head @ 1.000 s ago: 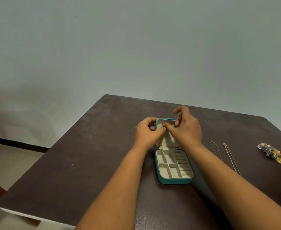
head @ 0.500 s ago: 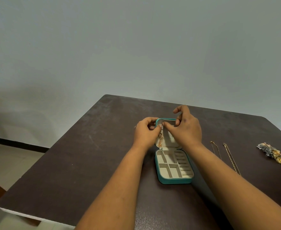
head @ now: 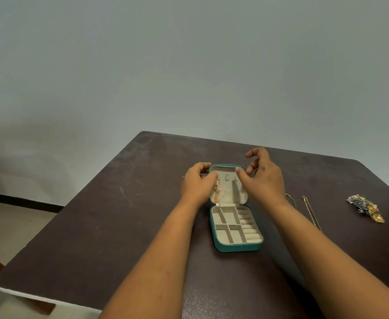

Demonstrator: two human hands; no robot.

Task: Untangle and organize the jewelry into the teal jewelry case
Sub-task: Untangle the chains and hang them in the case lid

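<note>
Case: open teal zip jewelry case with cream lining (head: 236,246) flat on dark brown table (head: 119,215), lid laid back, tray compartments bare.
Chain: thin rose-gold necklace (head: 216,194) hanging down left side of lid lining.
Left hand (head: 197,186): curled at lid's left edge, fingertips pinching top of chain.
Right hand (head: 263,178): fingers loosely bent above lid's right corner, holding nothing.
Right of case: 2 gold chains (head: 309,211), then tangled gold-and-grey cluster (head: 366,208), well apart.

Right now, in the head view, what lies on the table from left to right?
left hand → teal jewelry case → right hand → two gold chains → jewelry cluster.
</note>
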